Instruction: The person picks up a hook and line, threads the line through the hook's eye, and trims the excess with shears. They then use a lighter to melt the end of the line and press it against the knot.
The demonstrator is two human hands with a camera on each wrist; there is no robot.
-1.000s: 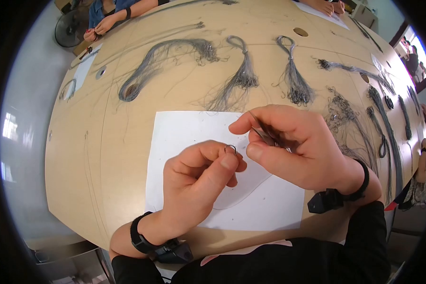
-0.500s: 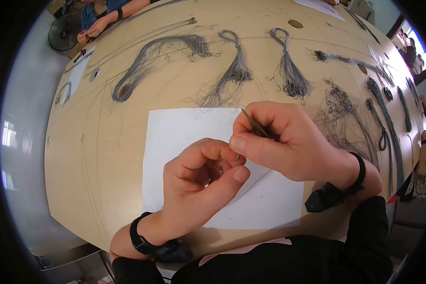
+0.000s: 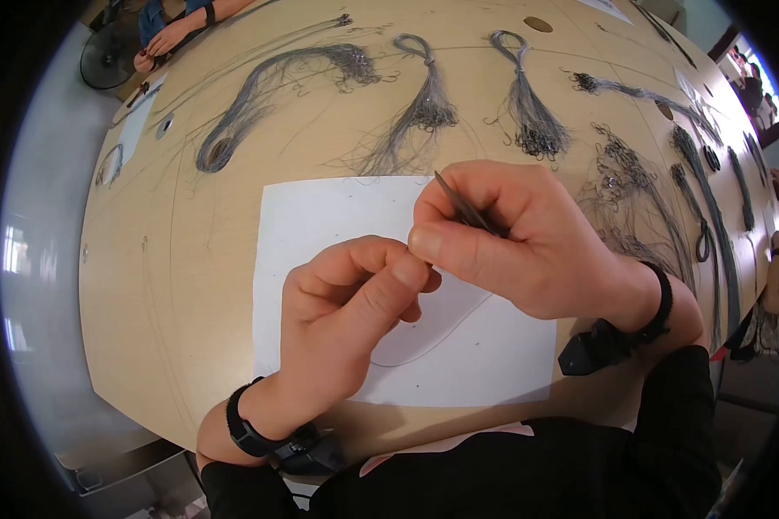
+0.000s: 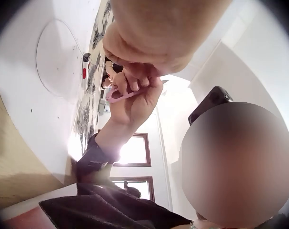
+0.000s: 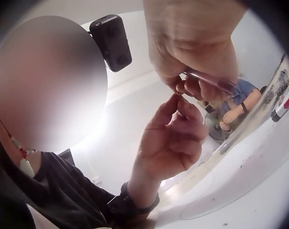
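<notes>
Thin line (image 3: 398, 365) curves in a loop over the white sheet (image 3: 307, 212), beneath both hands. The thumb and bent forefinger of the left hand (image 3: 342, 311) pinch a tiny piece (image 5: 177, 94), too small to make out. The right hand (image 3: 524, 242), fingers curled round a slim pointed tool (image 3: 464, 206), has its thumb tip right beside the left fingertips. Beyond the sheet, grey bundles (image 3: 528, 117) lie on the table (image 3: 125, 259).
</notes>
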